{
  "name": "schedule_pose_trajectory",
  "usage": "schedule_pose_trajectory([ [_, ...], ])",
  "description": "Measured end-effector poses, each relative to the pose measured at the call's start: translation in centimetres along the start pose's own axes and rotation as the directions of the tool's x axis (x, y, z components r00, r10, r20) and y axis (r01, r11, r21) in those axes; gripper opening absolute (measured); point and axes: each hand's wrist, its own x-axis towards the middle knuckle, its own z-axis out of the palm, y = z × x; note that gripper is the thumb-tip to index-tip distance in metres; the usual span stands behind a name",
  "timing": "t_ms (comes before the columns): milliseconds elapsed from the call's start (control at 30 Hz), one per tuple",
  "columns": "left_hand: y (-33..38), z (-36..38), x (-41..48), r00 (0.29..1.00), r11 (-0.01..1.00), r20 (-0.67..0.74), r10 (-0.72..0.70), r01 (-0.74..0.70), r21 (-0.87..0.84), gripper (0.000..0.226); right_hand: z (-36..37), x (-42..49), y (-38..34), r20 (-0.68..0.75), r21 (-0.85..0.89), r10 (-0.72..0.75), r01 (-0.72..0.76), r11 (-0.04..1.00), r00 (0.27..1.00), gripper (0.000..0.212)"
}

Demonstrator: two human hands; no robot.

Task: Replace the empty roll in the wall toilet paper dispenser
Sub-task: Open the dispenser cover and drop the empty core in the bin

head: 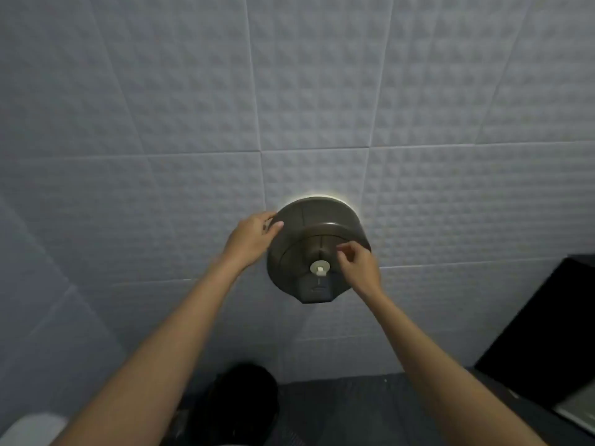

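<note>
A round, dark smoked-plastic toilet paper dispenser (317,239) hangs on the tiled wall with its cover closed. A pale round lock with a small white tab (319,268) sits low on its front. My left hand (254,236) grips the dispenser's upper left rim, thumb on the front edge. My right hand (359,262) hovers at the front face just right of the lock, fingers curled with thumb and forefinger pinched; whether they hold anything small is not visible. No roll shows through the cover.
Textured pale grey wall tiles (193,123) fill the view. A black bin or box (547,333) stands at the lower right on a dark floor. A dark shoe (238,403) is at the bottom centre, and a white rounded fixture (32,429) at the bottom left corner.
</note>
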Motion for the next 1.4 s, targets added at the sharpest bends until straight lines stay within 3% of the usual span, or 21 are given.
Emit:
schedule_pose_trajectory([
  [233,-1.8,3.3,1.3,0.992,0.997,0.096,-0.081,0.078,0.027,0.063,4.3,0.5,3.5,0.159,-0.028,0.242,-0.24,0.97,0.957,0.027],
  [367,-2.2,5.1,2.0,0.989,0.995,0.111,-0.101,0.1,0.018,0.061,6.3,1.2,4.8,0.181,0.011,0.307,-0.314,0.949,0.934,0.043],
  [667,-3.3,6.5,2.5,0.996,0.997,0.042,-0.074,0.072,0.038,0.061,7.6,1.7,5.2,0.111,0.131,0.302,-0.316,0.94,0.947,0.02],
  [767,-3.4,6.6,2.4,0.997,0.997,0.036,-0.067,0.065,0.034,0.061,7.5,1.3,5.1,0.052,0.019,0.235,-0.236,0.972,0.971,0.02],
  [867,-3.5,6.7,2.3,0.997,0.997,0.039,-0.071,0.07,0.03,0.061,7.3,0.8,5.3,0.003,-0.15,0.049,-0.048,0.988,0.999,0.015],
  [1000,-3.6,6.9,2.2,0.997,0.997,0.033,-0.072,0.07,0.034,0.061,7.3,0.7,6.2,0.03,-0.336,-0.181,0.181,0.924,0.983,0.018],
  [1233,-3.9,7.4,2.1,0.998,0.998,0.014,-0.059,0.059,0.038,0.061,6.6,0.6,6.9,-0.004,-0.383,-0.263,0.242,0.891,0.965,0.031],
  [1333,-4.1,8.2,1.9,0.997,0.996,0.035,-0.071,0.072,-0.045,0.059,5.1,0.7,6.2,-0.168,-0.325,-0.355,0.288,0.901,0.92,0.035],
  [1400,-4.0,9.0,1.8,0.991,0.974,0.049,-0.123,0.13,-0.187,0.06,3.6,1.6,5.0,-0.367,-0.299,-0.415,0.317,0.9,0.832,0.032],
])
